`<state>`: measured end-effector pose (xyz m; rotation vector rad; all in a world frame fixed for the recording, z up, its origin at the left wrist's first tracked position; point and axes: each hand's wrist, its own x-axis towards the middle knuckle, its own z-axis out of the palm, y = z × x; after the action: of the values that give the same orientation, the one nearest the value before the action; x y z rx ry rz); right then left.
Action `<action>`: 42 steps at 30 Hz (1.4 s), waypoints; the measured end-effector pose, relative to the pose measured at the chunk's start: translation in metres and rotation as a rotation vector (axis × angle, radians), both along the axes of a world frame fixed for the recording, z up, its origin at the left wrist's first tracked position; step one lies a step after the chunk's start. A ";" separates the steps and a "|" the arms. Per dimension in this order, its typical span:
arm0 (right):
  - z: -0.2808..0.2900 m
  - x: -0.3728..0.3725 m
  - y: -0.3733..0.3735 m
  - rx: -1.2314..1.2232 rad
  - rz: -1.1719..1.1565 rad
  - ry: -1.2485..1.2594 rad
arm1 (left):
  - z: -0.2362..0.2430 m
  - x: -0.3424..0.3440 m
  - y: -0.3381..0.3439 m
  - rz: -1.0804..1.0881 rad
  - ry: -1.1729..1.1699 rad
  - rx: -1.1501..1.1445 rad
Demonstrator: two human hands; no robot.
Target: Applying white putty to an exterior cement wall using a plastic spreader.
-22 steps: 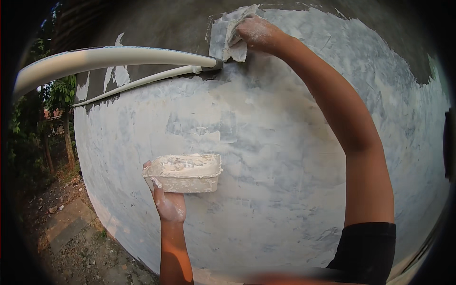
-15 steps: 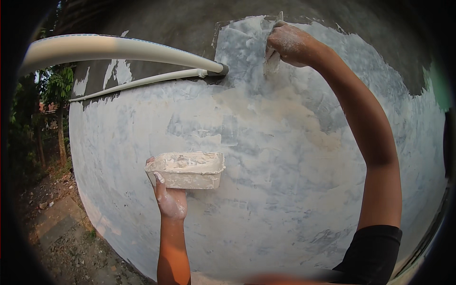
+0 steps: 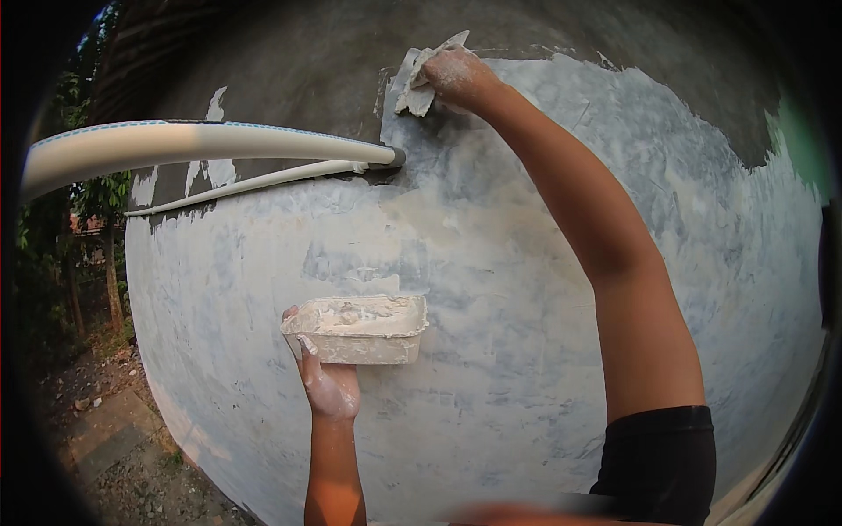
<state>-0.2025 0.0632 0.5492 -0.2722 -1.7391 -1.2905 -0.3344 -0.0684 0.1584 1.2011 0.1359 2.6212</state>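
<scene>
A wall (image 3: 491, 351) smeared with whitish filler fills most of the view, its upper band bare dark grey. High up near the pipe end, my right hand (image 3: 458, 81) is closed round a filler-crusted putty knife (image 3: 417, 89), whose wide blade lies against the wall at the coat's upper left edge. Its handle is mostly hidden by my fingers. Lower down, my left hand (image 3: 331, 386) grips the left end of a rectangular plastic tub (image 3: 373, 349) from below, thumb on the near side. Pale wall filler (image 3: 360, 314) lies inside the tub and cakes its rim.
A thick cream pipe (image 3: 219, 140) juts from the wall at upper left, with a thinner white pipe (image 3: 254, 186) below it. Trees (image 3: 110, 228) and stony ground (image 3: 132, 438) lie off to the left. Green paint (image 3: 805, 162) shows at the right edge.
My right hand has moved left with the putty knife, which has tilted from upright to slanting. The tub and my left hand sit slightly lower and further right in view.
</scene>
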 end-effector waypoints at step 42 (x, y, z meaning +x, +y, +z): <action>-0.001 0.074 -0.042 0.125 -0.093 -0.113 | 0.044 0.018 0.014 -0.065 0.077 0.050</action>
<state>-0.1284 0.0216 0.5478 -0.2141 -1.7494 -1.5012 -0.3163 -0.0540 0.2024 1.3019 0.0450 2.5378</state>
